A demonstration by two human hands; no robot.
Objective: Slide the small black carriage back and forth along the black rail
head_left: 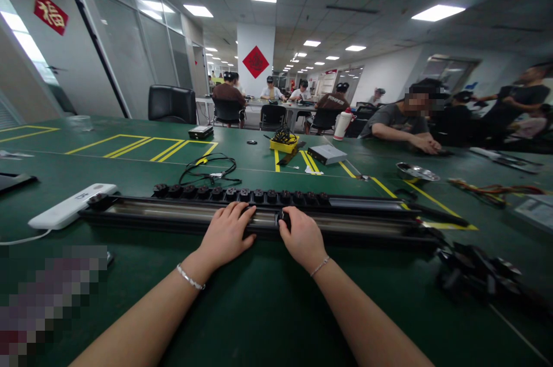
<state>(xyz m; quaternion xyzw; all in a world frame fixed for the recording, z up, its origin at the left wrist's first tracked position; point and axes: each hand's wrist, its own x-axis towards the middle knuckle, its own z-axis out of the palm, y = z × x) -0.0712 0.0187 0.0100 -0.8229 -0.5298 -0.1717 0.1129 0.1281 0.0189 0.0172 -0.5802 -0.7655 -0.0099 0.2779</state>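
Observation:
A long black housing (pixel 151 210) with a silvery inner channel lies crosswise in front of me. My left hand (pixel 228 233) rests on its middle, fingers stretched over the channel and holding nothing. Just to the right, my right hand (pixel 301 235) has its thumb and fingers closed on a small black piece (pixel 285 218) at the channel; its exact kind is partly hidden by the fingers. Behind the channel runs a row of several black round-topped parts (pixel 231 193), along a second black strip.
On the green table (pixel 268 321) are a white power strip (pixel 73 205), a coiled black cable (pixel 207 170), a yellow box (pixel 284 144), a grey box (pixel 327 154), a metal dish (pixel 417 172) and blurred black parts (pixel 479 275). A person (pixel 401 119) sits at the far right side.

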